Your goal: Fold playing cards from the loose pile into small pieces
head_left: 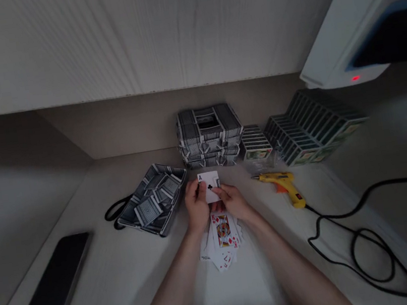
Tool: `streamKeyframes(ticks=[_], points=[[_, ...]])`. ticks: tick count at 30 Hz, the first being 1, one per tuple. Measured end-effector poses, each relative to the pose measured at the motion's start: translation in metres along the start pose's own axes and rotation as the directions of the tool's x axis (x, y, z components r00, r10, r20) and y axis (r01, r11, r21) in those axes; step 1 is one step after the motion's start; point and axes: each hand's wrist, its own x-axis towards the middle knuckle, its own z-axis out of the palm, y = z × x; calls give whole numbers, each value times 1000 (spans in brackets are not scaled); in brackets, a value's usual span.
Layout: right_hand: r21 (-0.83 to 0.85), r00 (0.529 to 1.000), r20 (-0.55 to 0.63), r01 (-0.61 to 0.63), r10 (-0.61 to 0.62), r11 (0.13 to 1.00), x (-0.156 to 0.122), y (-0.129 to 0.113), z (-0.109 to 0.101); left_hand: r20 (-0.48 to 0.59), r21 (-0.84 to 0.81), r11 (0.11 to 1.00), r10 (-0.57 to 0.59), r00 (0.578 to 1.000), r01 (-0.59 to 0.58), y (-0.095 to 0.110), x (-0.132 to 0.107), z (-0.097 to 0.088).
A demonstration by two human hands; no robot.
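Note:
Both my hands hold up a small stack of playing cards (209,185) with the ace of clubs facing me, just above the table's middle. My left hand (197,208) grips its left edge with closed fingers. My right hand (232,200) pinches its right and lower edge. Under my wrists a loose fan of face-up cards (223,238) lies on the table, a king on top.
An open box with loose card packs (152,201) sits left of my hands. Stacked card boxes (209,136) and rows of packs (309,129) line the back. A yellow glue gun (283,184) with black cable (359,246) lies right. A dark phone (55,284) lies at the far left.

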Motion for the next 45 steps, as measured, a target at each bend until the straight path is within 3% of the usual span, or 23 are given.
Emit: streamKeyframes(ticks=[4,10,14,20,26,34,45], points=[[5,999,-45,-24,24,1000,-2,1,3,18,-112,990,-89,996,90,2,0,0],[-77,989,-123,76,-85,994,-2,2,4,-40,-209,968,-153,987,142,3,4,1],[-91,973,-176,135,-149,987,-1,3,1,-38,-220,964,-162,986,150,3,4,2],[97,975,-203,114,-93,989,2,2,-2,21,-194,963,-186,982,186,-2,4,2],[192,967,-223,165,-121,967,4,3,-4,35,-161,970,-179,983,183,-3,4,1],[157,960,-245,176,-134,972,4,2,-5,119,-192,962,-176,977,196,7,1,1],[127,961,-238,177,-143,976,2,-2,-5,108,-173,966,-176,979,192,3,2,1]])
